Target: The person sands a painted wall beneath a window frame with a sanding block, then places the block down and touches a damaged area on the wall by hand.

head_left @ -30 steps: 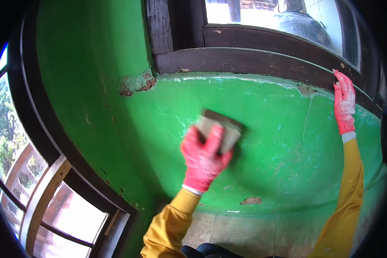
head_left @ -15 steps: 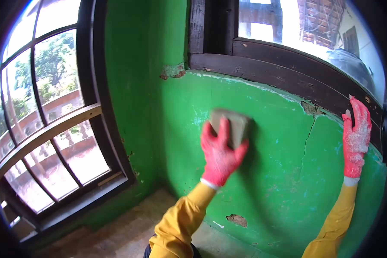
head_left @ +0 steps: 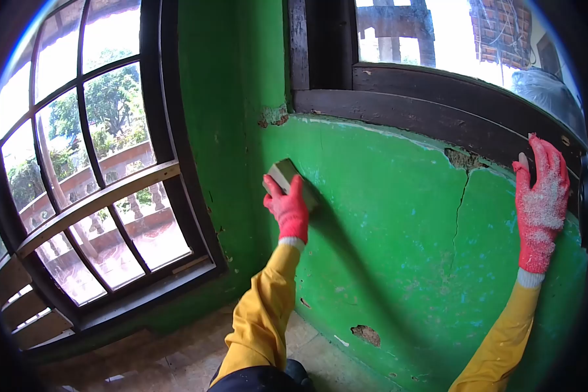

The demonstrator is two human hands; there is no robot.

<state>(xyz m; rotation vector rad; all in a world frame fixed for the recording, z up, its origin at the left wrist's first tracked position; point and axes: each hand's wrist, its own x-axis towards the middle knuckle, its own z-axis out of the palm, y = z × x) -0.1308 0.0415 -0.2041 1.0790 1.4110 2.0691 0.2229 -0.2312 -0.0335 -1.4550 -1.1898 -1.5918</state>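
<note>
My left hand [head_left: 287,206], in a red glove, is wrapped round a greyish block [head_left: 286,174] held against the green wall [head_left: 372,215], near the room's corner. Its fingers lie over the near side of the block, hiding part of it. To the right, my right hand [head_left: 541,202], in a red glove covered with pale dust, rests with fingers apart on the dark wooden window frame [head_left: 411,124] and the wall just under it. Bare fingertips poke out of that glove. Nothing shows in this hand.
A barred window [head_left: 98,144] with a wooden crossbar stands on the left. Broken plaster [head_left: 462,159] with a crack below it marks the wall under the frame. A hole [head_left: 366,335] sits low in the wall, above the tiled floor [head_left: 307,340].
My left hand has moved left across the wall with the block, towards the corner. My right hand stays by the window frame. The view has swung left, showing more of the barred window.
</note>
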